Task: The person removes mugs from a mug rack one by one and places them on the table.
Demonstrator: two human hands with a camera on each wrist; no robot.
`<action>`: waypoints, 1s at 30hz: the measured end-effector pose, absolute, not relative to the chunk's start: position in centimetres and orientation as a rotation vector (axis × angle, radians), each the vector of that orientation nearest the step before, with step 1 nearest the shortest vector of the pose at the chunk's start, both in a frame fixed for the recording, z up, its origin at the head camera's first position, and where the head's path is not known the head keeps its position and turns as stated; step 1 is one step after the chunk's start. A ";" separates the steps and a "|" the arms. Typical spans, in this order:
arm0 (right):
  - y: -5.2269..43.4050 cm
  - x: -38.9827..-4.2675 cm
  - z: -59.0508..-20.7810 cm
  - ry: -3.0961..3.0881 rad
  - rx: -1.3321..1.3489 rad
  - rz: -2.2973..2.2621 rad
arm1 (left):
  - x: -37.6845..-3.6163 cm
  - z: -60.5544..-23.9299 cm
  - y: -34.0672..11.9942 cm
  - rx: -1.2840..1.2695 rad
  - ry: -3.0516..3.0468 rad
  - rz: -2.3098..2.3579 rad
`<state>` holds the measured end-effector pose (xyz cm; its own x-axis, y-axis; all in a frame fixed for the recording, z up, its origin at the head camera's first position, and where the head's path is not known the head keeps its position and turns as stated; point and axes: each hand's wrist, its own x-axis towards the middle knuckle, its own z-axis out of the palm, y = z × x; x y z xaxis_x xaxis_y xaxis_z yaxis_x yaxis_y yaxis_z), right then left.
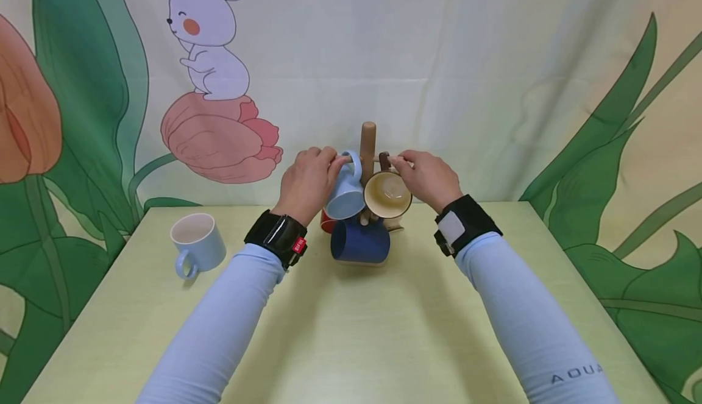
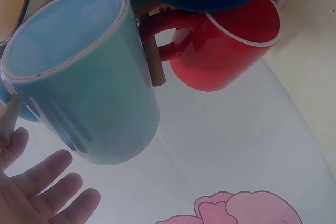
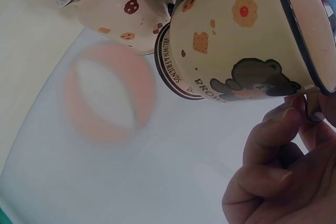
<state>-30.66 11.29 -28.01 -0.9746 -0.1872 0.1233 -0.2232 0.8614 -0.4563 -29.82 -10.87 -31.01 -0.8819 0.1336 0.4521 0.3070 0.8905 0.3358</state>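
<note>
A wooden mug tree stands at the back of the table, hung with mugs. My left hand pinches the end of a wooden peg at the handle of a light blue mug, its other fingers spread below. On the other side, my right hand pinches the dark handle of a cream mug with a bear print, whose opening faces forward. Lower on the tree are a dark blue mug, a red mug and another cream mug with cookie prints.
Another light blue mug stands upright on the left of the pale table, its handle toward the front. Behind the table hangs a printed cloth with a rabbit, flowers and leaves.
</note>
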 end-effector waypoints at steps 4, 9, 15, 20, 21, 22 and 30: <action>11.3 -30.5 -28.0 -2.959 0.322 0.756 | -29.8 -31.1 -10.9 -0.326 -2.634 -0.562; 11.4 -30.5 -28.0 -2.955 0.322 0.765 | -29.8 -31.0 -11.1 -0.332 -2.640 -0.542; 11.4 -30.5 -28.3 -2.940 0.312 0.771 | -29.7 -30.7 -11.3 -0.339 -2.661 -0.510; 12.1 -30.3 -28.9 -2.906 0.297 0.783 | -29.2 -30.6 -12.1 -0.310 -2.690 -0.514; 12.4 -30.2 -29.2 -2.892 0.289 0.797 | -29.0 -30.7 -12.4 -0.298 -2.694 -0.524; 12.8 -30.1 -29.6 -2.874 0.282 0.816 | -28.9 -30.8 -12.9 -0.280 -2.697 -0.542; 14.9 -29.0 -33.5 -2.665 0.235 0.907 | -26.8 -33.5 -17.3 -0.149 -2.728 -0.620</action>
<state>-28.99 14.86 -33.50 -0.9368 -0.0529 0.3458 -0.2528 0.7854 -0.5649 -26.79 -17.27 -33.46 -0.9373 0.0267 0.3475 0.1744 0.8992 0.4013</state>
